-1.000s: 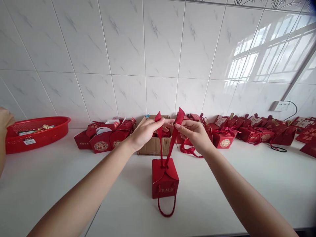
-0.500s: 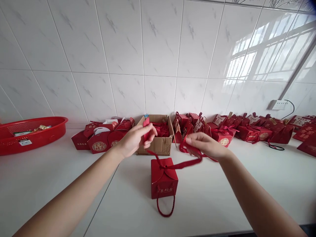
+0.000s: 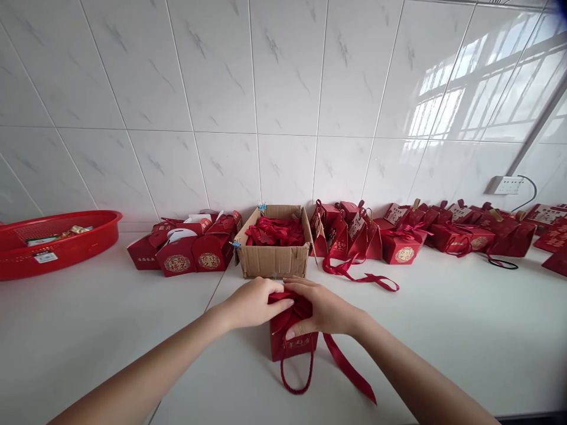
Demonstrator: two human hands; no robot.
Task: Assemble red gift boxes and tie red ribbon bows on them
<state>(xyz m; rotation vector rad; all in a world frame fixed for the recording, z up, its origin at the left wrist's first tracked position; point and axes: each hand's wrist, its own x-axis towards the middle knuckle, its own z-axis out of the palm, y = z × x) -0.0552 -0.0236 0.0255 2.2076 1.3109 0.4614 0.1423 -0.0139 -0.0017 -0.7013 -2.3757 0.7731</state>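
Observation:
A small red gift box [image 3: 280, 347] with gold lettering stands on the white table in front of me. My left hand [image 3: 254, 302] is closed on its top left side, thumb lying across the lid. My right hand [image 3: 330, 308] wraps over the top from the right, thumb on the front edge and fingers at the back. Between the hands, the knot and part of the lid are mostly hidden. A red ribbon tail [image 3: 349, 369] trails from the box to the lower right. The twisted cord handle [image 3: 296, 391] hangs forward onto the table.
Behind the gift box is a cardboard carton [image 3: 272, 261] of red ribbon pieces, with blue clips on its rim. A loose ribbon [image 3: 372, 278] lies to its right. Red boxes [image 3: 177, 260] stand left, with more boxes [image 3: 403, 248] right. A red basket [image 3: 84, 251] sits far left.
Both hands have come down and together onto the gift box. The left was raised before the carton; the right has released the ribbon it was pulling rightward, which now trails down beside the box.

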